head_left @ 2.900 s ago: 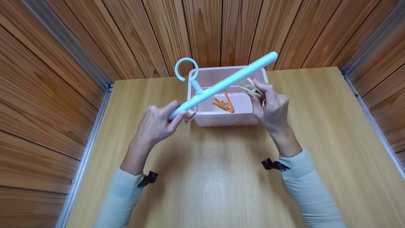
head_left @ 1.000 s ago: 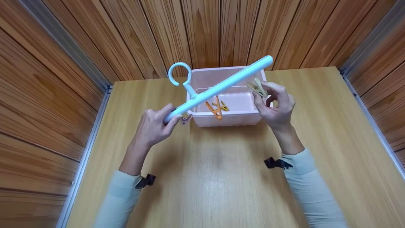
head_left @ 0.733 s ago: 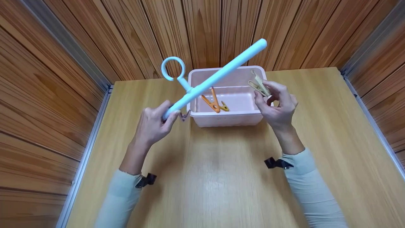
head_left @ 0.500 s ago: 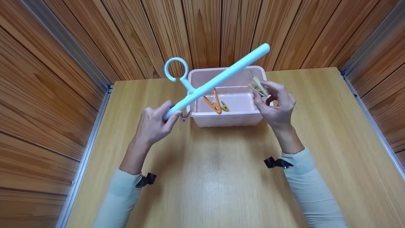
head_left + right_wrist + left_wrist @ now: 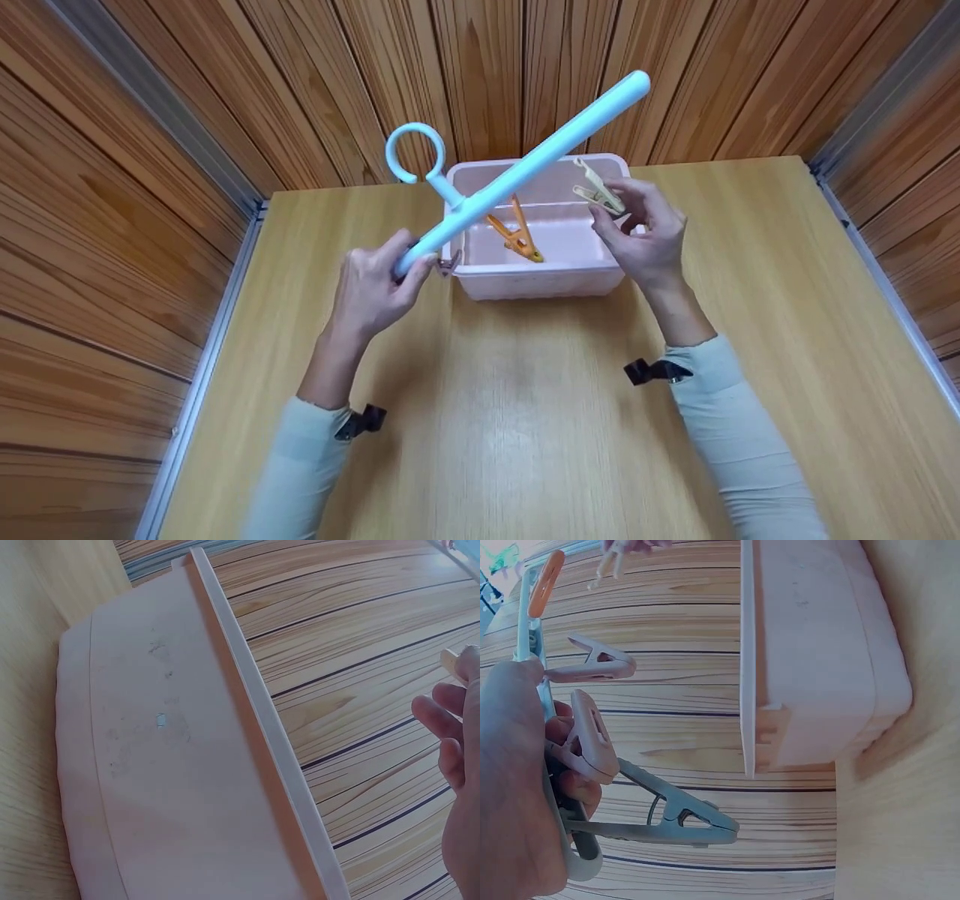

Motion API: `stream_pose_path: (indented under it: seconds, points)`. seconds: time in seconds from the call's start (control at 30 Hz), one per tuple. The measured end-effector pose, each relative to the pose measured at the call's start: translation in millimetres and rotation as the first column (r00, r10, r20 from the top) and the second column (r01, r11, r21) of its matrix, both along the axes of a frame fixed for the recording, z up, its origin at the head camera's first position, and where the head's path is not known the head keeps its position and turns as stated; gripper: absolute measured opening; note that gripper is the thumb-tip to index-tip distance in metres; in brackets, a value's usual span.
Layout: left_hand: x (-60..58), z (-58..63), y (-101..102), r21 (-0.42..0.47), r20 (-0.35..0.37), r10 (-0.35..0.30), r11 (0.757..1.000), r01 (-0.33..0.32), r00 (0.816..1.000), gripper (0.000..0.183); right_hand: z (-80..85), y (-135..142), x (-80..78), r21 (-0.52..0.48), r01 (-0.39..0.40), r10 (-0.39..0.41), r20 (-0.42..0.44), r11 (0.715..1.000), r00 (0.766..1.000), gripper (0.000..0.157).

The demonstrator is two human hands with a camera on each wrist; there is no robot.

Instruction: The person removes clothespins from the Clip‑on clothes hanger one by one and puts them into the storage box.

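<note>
My left hand [image 5: 375,281] grips one end of a light blue clothes hanger [image 5: 525,172], which slants up to the right above a pink plastic bin [image 5: 540,283]. An orange clothespin [image 5: 523,234] hangs from the hanger's bar. Beside my left fingers, the left wrist view shows two pink clothespins, one upper [image 5: 592,664] and one lower [image 5: 592,739], and a grey-green clothespin [image 5: 679,814] clipped along the bar. My right hand [image 5: 649,225] pinches a cream clothespin [image 5: 598,191] between thumb and fingers, right of the bar and apart from it.
The bin stands at the back of the wooden table [image 5: 517,420], close to the slatted wood wall [image 5: 487,75]. A yellow clothespin [image 5: 537,256] inside it is mostly hidden behind the orange one. Side walls with metal edges flank the table.
The hanger's far end has risen, after dipping and lifting earlier. My right hand has moved a little left and up, bringing the cream clothespin nearer the bar.
</note>
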State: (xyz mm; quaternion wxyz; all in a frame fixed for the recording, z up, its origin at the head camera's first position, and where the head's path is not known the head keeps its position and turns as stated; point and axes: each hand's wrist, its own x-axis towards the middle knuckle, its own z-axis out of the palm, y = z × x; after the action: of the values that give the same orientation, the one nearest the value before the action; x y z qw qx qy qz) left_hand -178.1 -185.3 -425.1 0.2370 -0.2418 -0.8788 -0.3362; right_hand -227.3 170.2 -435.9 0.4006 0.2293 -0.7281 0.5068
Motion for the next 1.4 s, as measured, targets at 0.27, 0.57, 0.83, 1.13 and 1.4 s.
stream_pose_path:
  seconds: [0.27, 0.57, 0.83, 1.13, 1.4]
  points:
    - [-1.5, 3.1, 5.1, 0.025, -0.033, 0.016, 1.0, -0.015, 0.999, 0.025, -4.2, 3.4, -16.0, 0.033, -0.027, 0.025, 0.069, 0.999, 0.997, 0.032]
    - [-1.6, 3.9, 7.2, 0.019, 0.005, 0.039, 0.999, -0.039, 0.999, 0.028, -17.7, 7.5, -30.8, 0.122, -0.101, 0.072, 0.223, 0.987, 0.972, 0.032]
    - [-3.4, 5.4, 6.6, 0.017, 0.003, 0.04, 0.999, -0.04, 0.999, 0.027, -24.3, 9.0, -35.4, 0.09, -0.101, 0.052, 0.435, 0.991, 0.899, 0.031]
    - [-4.7, 3.2, 4.7, 0.007, -0.002, 0.037, 0.999, -0.037, 0.999, 0.026, -19.0, 12.9, -36.0, 0.122, -0.161, 0.073, 0.528, 0.979, 0.846, 0.032]
    - [-5.4, 0.2, 0.8, -0.006, -0.005, 0.052, 0.999, -0.052, 0.999, 0.026, -18.9, 18.3, -33.2, 0.114, -0.188, 0.109, 0.491, 0.976, 0.864, 0.032]
